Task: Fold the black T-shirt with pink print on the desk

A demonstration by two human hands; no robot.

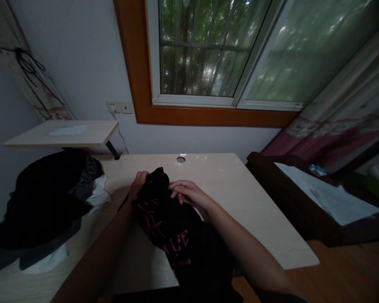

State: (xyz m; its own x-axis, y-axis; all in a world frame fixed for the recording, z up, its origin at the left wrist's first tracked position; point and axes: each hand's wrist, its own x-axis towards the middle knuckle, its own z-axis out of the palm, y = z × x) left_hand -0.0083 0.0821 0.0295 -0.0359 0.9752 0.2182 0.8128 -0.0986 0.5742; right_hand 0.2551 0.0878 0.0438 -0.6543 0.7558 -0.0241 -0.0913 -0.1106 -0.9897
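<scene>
A black garment (183, 235) with pink lettering lies bunched over the near part of the desk, and its lower end runs down toward my body. At its upper left, my left hand (139, 184) is closed on the cloth, with part of the fingers hidden by the folds. My right hand (189, 192) rests against the upper right side of the garment, its fingers loosely bent and apart. No cloth is visibly pinched in it. What kind of garment this is cannot be made out from the folds.
A pile of dark clothes (47, 189) with white cloth (99, 193) lies on the desk (246, 202) at left, under a raised shelf (97, 134). The desk has a round cable hole (181, 160). Right of it stands a dark brown piece of furniture (290, 202) with a pale sheet (328, 193).
</scene>
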